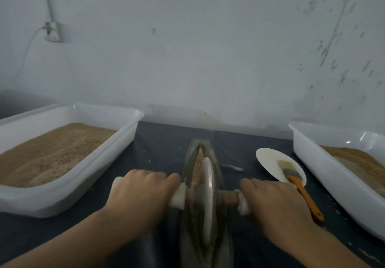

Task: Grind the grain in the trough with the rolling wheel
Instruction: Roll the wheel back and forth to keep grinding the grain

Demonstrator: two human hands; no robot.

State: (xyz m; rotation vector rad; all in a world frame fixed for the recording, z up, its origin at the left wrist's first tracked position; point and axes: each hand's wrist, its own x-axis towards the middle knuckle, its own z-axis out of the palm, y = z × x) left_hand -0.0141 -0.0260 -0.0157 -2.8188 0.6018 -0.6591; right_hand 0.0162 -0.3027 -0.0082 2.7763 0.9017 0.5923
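A long, narrow metal trough (190, 155) lies lengthwise in the middle of the dark table, with tan grain (199, 164) showing in its far half. A metal rolling wheel (208, 196) stands upright in the trough's groove, on a wooden axle (228, 198) wrapped in white cloth at both ends. My left hand (139, 192) grips the left wrapped handle. My right hand (273, 203) grips the right one. The near end of the trough is blurred.
A white plastic tub (100, 176) of tan grain sits at the left, and a second white tub (325, 163) with grain at the right. Between trough and right tub lie a white plate (268, 159) and an orange-handled brush (302, 192). A wall stands close behind.
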